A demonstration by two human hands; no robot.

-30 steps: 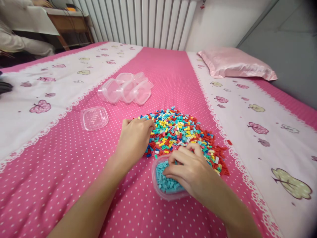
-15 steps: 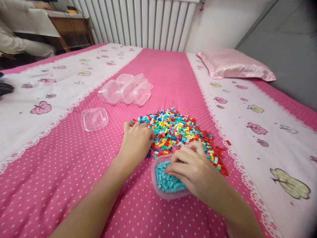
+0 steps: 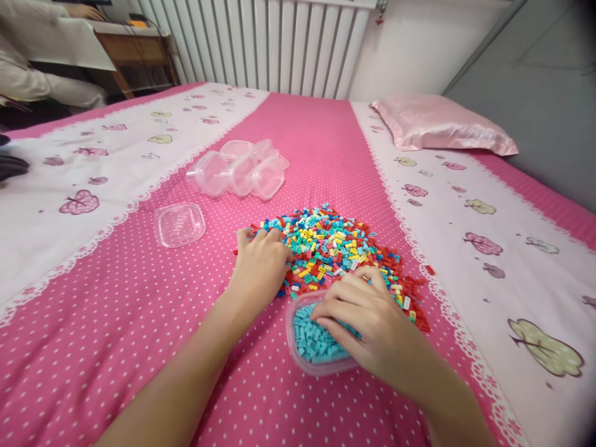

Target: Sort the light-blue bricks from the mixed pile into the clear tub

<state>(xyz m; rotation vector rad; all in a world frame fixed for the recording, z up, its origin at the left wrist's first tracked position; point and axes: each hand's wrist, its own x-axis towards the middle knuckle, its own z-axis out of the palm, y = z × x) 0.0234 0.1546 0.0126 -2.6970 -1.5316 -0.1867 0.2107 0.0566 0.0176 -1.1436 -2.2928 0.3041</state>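
Note:
A many-coloured heap of small toy building bricks (image 3: 326, 239) lies on the bed. My left hand (image 3: 261, 261) is at the heap's left edge, its fingers curled down among the bricks; their tips are hidden. Just in front of the heap stands a clear plastic box (image 3: 291, 338) filled with turquoise bricks (image 3: 316, 338). Over its right side is my right hand (image 3: 365, 310), with fingers bent and drawn together, the tips above the turquoise bricks. Whatever either hand pinches is hidden or too small to make out.
A clear lid (image 3: 180, 225) lies flat left of the heap. Several clear plastic boxes (image 3: 239, 171) are clustered behind it. A pink pillow (image 3: 442, 124) rests at the back right. At the far left a person's sleeved arm reaches over a desk (image 3: 135, 49); a radiator (image 3: 256, 43) stands behind the bed.
Both hands stay nearly in place, with only slight finger movement. The whole view has shifted a few pixels.

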